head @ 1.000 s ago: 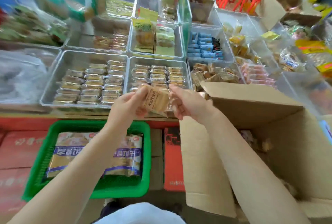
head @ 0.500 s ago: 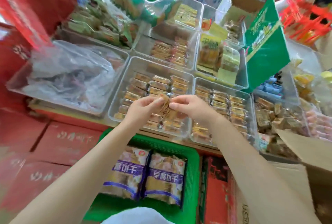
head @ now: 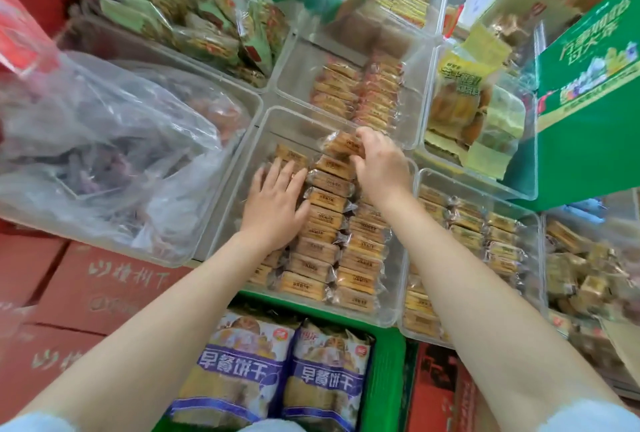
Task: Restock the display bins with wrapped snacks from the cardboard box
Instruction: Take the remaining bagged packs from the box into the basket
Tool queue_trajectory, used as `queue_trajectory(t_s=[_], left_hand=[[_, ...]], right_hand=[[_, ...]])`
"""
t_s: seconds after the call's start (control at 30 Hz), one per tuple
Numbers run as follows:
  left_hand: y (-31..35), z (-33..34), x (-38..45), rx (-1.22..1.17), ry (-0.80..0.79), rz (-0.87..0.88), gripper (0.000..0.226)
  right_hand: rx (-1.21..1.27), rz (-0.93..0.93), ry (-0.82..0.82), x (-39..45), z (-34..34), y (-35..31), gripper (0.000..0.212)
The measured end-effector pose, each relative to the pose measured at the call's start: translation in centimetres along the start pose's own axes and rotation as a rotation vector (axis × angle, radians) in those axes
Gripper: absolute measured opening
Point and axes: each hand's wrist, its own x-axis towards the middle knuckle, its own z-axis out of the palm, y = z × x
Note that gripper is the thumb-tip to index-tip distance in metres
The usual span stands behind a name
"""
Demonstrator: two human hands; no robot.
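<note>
A clear display bin in the middle holds rows of tan wrapped snacks. My left hand lies flat with straight fingers on the left row of snacks. My right hand reaches over the bin's far end and pinches one wrapped snack at the top of the middle row. A corner of the cardboard box shows at the right edge.
More clear bins surround it: orange-wrapped snacks behind, a similar snack bin to the right, a crumpled plastic bag in the left bin. A green basket with purple biscuit packs sits below. Red cartons stand low left, a green carton right.
The view swung left and closer to the bin. Both hands moved from holding a snack together above the bin's front to inside it; my left hand let go and lies flat.
</note>
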Motion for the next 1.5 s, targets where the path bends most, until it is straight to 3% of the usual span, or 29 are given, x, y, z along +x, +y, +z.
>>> queue_trajectory(t_s=[0.13, 0.37, 0.53, 0.77, 0.9, 1.03, 1.17, 1.27, 1.37, 1.5], left_hand=[[-0.2, 0.9, 0.1, 0.026, 0.036, 0.016, 0.064], [0.6, -1.1, 0.4, 0.023, 0.034, 0.003, 0.067], [2.8, -2.1, 3.5, -0.232, -0.075, -0.01, 0.082], [3.9, -1.1, 1.5, -0.383, 0.011, 0.017, 0.077], [3.8, -0.8, 0.8, -0.342, 0.038, 0.021, 0.077], [3.7, -0.8, -0.1, -0.182, -0.035, 0.04, 0.08], [4.8, -1.3, -2.5, -0.118, -0.113, 0.056, 0.062], [7.0, -1.9, -6.2, -0.171, -0.056, 0.102, 0.045], [10.6, -2.3, -10.6, -0.341, 0.023, 0.086, 0.027], [17.7, -1.6, -16.1, -0.482, -0.071, 0.109, 0.022]], right_hand=[[-0.154, -0.159, 0.069, 0.1, 2.5, -0.4, 0.033], [-0.183, -0.164, 0.087, -0.7, 2.4, -1.1, 0.031], [-0.129, -0.04, -0.003, -0.4, 2.3, -0.6, 0.039], [-0.206, -0.146, 0.151, -0.9, 3.4, -0.1, 0.025], [-0.211, -0.09, -0.08, -2.4, 4.8, 0.1, 0.041], [-0.292, -0.026, -0.314, -2.4, 2.5, -0.7, 0.059], [-0.189, -0.051, -0.458, -4.7, -1.0, -1.3, 0.053], [0.046, -0.102, -0.311, -9.9, -3.3, -0.5, 0.038], [0.296, -0.034, -0.206, -16.2, -6.3, 1.3, 0.028], [0.387, 0.038, 0.053, -24.3, -10.4, 5.6, 0.02]])
